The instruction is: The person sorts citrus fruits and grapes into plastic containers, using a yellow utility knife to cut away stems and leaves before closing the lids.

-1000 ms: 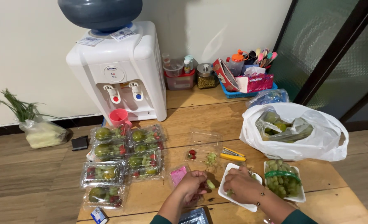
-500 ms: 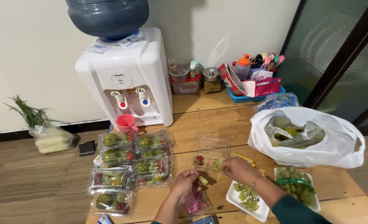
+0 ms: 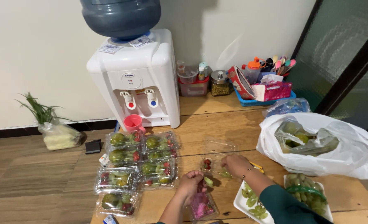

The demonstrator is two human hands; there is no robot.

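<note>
My right hand (image 3: 236, 164) rests over an open clear plastic fruit box (image 3: 214, 164) that holds strawberries and green grapes; its fingers curl over the grapes in the box. My left hand (image 3: 191, 183) is closed on a green grape (image 3: 209, 181) just left of that box, above a clear box with pink fruit (image 3: 201, 205). A white tray of loose grapes (image 3: 250, 202) lies under my right forearm. Beside it sits a second white tray with a grape bunch (image 3: 307, 194).
Several packed clear fruit boxes (image 3: 139, 166) lie in rows at the left. A white plastic bag with fruit (image 3: 325, 145) sits at the right. A water dispenser (image 3: 136, 79) with a pink cup (image 3: 133, 123), jars and a blue basket (image 3: 263, 88) stand at the back.
My right hand left the white tray and moved up-left onto the open box. My left hand stayed near the pink-fruit box. The view shifted left.
</note>
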